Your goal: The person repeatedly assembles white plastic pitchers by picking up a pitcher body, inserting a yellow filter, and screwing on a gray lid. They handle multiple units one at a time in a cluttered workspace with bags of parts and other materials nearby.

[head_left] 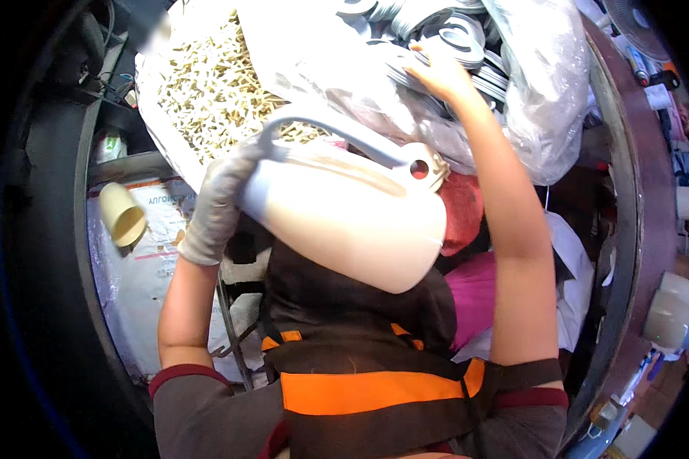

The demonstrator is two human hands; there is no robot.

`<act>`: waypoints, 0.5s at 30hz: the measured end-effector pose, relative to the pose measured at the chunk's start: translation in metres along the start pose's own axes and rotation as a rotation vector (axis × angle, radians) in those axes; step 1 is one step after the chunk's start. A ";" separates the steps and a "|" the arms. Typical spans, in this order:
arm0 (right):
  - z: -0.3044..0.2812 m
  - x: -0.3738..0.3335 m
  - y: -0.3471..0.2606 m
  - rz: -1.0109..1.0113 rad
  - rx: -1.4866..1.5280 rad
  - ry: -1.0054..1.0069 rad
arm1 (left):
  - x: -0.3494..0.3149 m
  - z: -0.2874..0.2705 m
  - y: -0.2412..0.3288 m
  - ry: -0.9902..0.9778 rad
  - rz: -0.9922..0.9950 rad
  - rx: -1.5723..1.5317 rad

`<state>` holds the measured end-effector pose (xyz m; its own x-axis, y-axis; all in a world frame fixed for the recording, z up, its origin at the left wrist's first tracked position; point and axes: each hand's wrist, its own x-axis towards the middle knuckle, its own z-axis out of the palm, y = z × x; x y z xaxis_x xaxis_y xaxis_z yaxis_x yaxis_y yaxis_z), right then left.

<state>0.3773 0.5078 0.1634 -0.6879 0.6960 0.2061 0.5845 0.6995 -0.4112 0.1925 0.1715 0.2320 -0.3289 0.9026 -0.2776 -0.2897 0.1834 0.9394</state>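
My left hand (pixel 223 191), in a pale work glove, is closed on the grey-collared end of a cream jug (pixel 352 222). The jug lies tilted across the front of my body, its grey handle (pixel 337 126) on the upper side. At the handle's right end is a beige fitting with a round hole. My bare right hand (pixel 444 75) reaches over a clear plastic bag of flat grey rings (pixel 463 38). Its fingers are apart at the edge of the rings, with nothing visibly held.
Many small beige pieces (pixel 214 88) fill a white sack at the upper left. A cream cup-shaped piece (pixel 122 214) lies on a printed white sheet (pixel 153 283) at left. Dark metal framing (pixel 84 191) edges the left side; a brown ledge (pixel 643 191) borders the right.
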 end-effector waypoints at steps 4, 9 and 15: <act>0.057 0.013 0.018 0.048 0.214 -0.153 | -0.017 -0.041 -0.020 0.294 0.078 -0.428; 0.054 0.011 0.012 0.372 0.116 -0.151 | 0.003 -0.062 -0.060 0.399 0.039 -0.699; -0.005 -0.053 -0.027 0.303 0.875 0.026 | 0.001 -0.045 -0.053 0.341 -0.043 -0.858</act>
<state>0.3997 0.4530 0.1682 -0.5429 0.8398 -0.0040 0.1975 0.1230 -0.9726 0.1670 0.1447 0.1727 -0.5099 0.7132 -0.4809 -0.8297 -0.2601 0.4939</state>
